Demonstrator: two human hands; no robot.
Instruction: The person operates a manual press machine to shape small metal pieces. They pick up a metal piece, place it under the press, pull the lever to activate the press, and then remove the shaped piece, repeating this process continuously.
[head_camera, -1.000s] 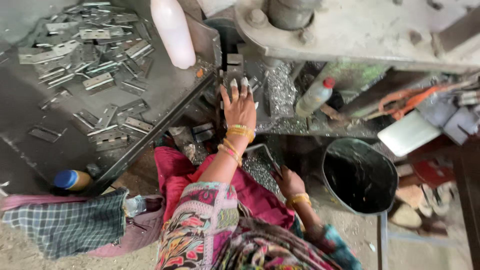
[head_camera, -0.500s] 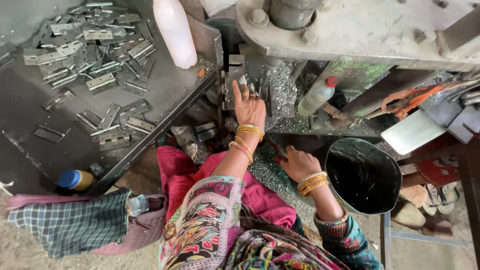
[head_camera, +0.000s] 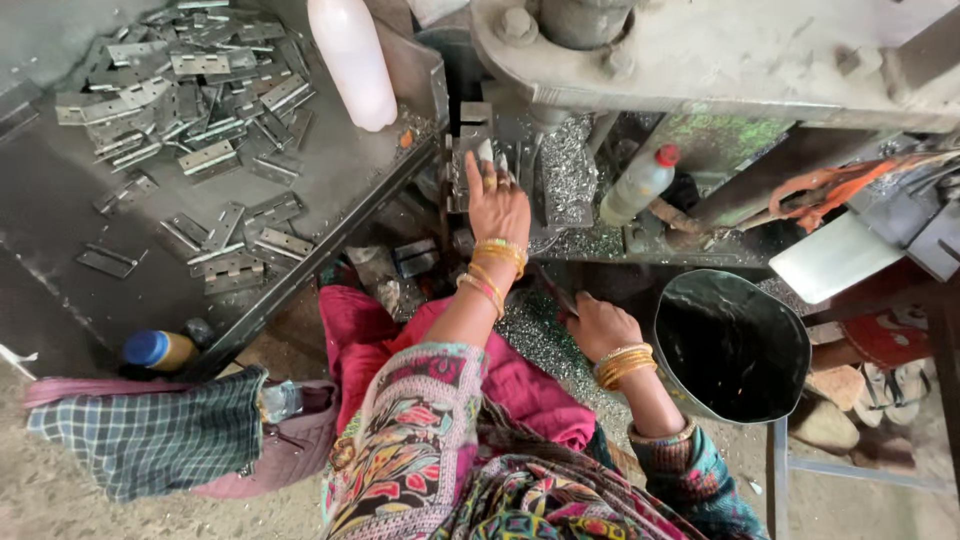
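My left hand (head_camera: 494, 198) reaches up to the grey press machine (head_camera: 700, 60), its fingers resting on a small metal piece in the machine's slot (head_camera: 470, 150). Whether it grips that piece is hard to tell. My right hand (head_camera: 598, 325) is lower, fingers curled around a thin dark handle or rod (head_camera: 552, 290) above my lap. Gold bangles sit on both wrists. A pink cloth (head_camera: 500, 380) covers my lap, dusted with metal shavings.
A dark tray (head_camera: 60, 230) on the left holds several flat metal hinges (head_camera: 205, 160). A white plastic bottle (head_camera: 352, 60) stands at its edge. A small red-capped bottle (head_camera: 640, 185) and a black bucket (head_camera: 735, 345) are on the right. A blue-capped bottle (head_camera: 158, 349) lies near a checked cloth (head_camera: 150, 435).
My right hand has risen from beside my lap and closed on the thin handle. My left hand stays at the machine's slot, shifted slightly upward.
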